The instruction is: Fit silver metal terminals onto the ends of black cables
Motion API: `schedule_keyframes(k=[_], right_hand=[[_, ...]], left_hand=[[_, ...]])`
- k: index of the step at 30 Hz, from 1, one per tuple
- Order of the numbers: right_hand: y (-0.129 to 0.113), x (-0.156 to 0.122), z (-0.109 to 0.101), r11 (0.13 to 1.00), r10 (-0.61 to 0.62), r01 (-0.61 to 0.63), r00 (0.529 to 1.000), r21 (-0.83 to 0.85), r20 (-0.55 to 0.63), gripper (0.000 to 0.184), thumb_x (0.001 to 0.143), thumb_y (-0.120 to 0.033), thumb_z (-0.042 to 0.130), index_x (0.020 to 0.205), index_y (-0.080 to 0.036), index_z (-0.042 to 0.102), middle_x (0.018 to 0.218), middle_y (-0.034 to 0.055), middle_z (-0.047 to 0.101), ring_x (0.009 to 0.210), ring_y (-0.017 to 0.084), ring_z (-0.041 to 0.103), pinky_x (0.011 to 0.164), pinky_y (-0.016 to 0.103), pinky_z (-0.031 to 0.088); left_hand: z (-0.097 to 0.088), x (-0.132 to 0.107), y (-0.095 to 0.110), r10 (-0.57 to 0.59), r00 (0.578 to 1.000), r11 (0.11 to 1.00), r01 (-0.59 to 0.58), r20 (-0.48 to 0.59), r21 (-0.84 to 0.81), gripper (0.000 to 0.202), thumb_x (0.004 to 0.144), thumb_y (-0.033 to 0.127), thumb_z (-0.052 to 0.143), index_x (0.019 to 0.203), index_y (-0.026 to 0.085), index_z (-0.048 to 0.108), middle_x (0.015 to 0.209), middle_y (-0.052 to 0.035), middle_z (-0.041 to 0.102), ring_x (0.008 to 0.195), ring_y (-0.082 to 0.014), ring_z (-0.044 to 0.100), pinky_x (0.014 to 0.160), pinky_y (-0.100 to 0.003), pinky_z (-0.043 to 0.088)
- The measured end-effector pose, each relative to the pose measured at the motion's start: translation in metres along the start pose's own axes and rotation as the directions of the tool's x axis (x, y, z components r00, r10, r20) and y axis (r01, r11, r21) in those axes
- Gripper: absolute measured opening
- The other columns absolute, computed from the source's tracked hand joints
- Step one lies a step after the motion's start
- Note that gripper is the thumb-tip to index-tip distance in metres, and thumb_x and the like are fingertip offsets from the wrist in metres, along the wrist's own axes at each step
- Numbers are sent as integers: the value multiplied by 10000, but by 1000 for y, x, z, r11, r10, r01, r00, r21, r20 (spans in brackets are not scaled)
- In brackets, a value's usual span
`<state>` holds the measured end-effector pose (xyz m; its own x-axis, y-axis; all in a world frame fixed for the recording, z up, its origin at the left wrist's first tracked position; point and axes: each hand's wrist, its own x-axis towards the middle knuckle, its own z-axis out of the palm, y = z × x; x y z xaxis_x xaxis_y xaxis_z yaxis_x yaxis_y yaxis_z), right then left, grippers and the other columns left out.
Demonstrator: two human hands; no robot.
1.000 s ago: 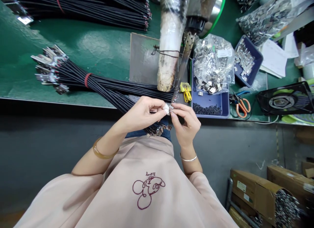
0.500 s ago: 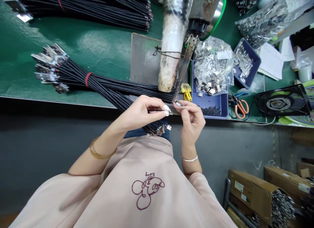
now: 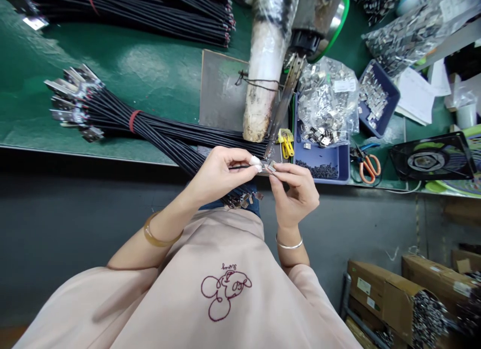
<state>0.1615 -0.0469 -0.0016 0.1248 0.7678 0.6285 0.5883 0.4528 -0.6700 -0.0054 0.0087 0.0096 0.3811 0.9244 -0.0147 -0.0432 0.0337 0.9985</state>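
My left hand [image 3: 223, 172], with white covers on its fingertips, pinches the end of a black cable [image 3: 240, 166]. Between thumb and fingers of my right hand [image 3: 295, 191] is a small metal connector [image 3: 272, 165], right beside the cable's end; whether the two touch I cannot tell. Below my left hand, a cluster of cable ends with metal connectors [image 3: 242, 198] hangs past the table edge. Those cables belong to a black bundle [image 3: 165, 131] tied with a red band [image 3: 134, 120]. Just above my hands, a narrow metal rail [image 3: 284, 106] slopes down.
A wrapped white tube [image 3: 259, 88] stands over the table. To the right are a blue tray [image 3: 342, 161] with a bag of metal connectors [image 3: 326, 101], a yellow cutter [image 3: 287, 143], orange-handled pliers [image 3: 370, 168] and a black fan [image 3: 432, 158]. Cardboard boxes [image 3: 387, 289] stand lower right.
My right hand has turned and shifted slightly, bringing the metal connector down to the cable's end at my left fingertips. My left hand keeps its pinch on the cable.
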Motion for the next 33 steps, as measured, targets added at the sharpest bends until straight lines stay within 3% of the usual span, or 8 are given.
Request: schedule_keyframes(k=[3,6,10,14,18,22,26,33], right_hand=[[1,-1,-2,997,66,-66,998,30,-5,166,879,-155,707,976,-286,739,979,6,767,931,186,748,796,386,657],[1,-2,-2,999,-37,35,998,-38,-59,233,871,-133,707,1030,-302,736,1025,9,770,942,192,752,825,392,658],[1,-4,0,990,-128,129,992,-61,23,266,881,-146,693,1083,-317,712,1075,13,775,943,203,762,844,403,657],[3,-5,3,999,28,-28,1000,35,0,152,916,-177,652,1019,-283,689,1021,16,774,936,188,766,829,380,659],[5,-4,4,969,207,-210,978,133,41,29,947,-232,617,971,-241,631,1051,41,770,940,175,774,792,340,662],[7,-2,6,997,48,-52,997,52,63,92,918,-166,643,950,-252,654,1065,25,780,1014,179,763,898,377,645],[9,0,8,987,-119,125,991,-102,64,172,908,-116,630,977,-271,650,1083,23,792,994,181,773,870,369,656],[12,1,9,944,-247,258,966,-205,76,215,888,-89,656,1011,-263,628,1090,44,801,964,171,783,822,311,669]], left_hand=[[3,-1,-1,-19,999,1000,19,-51,-1,70,720,186,690,682,132,709,627,2,629,561,-78,508,524,-177,415],[5,-3,-1,-20,997,1000,20,-69,2,72,706,178,679,655,130,661,579,31,524,511,-49,393,466,-164,314],[6,-5,0,-19,999,1000,20,-47,13,94,722,196,676,660,132,646,598,26,503,525,-50,375,472,-166,306],[7,-6,0,-23,996,999,25,-80,20,94,735,219,672,698,133,683,614,11,538,545,-65,421,490,-172,339],[8,-6,-5,5,995,997,3,-99,79,141,799,252,662,794,138,744,628,-1,588,573,-87,479,514,-185,373],[10,-5,-7,37,990,993,-21,-135,114,158,832,258,646,817,134,742,687,-11,640,611,-96,525,568,-194,425],[13,-3,-4,45,984,994,-27,-170,106,130,818,240,647,780,134,711,652,14,595,576,-77,465,543,-183,398],[17,-3,0,44,976,992,-18,-213,125,109,812,204,638,750,138,699,619,25,576,549,-69,439,533,-175,405]])
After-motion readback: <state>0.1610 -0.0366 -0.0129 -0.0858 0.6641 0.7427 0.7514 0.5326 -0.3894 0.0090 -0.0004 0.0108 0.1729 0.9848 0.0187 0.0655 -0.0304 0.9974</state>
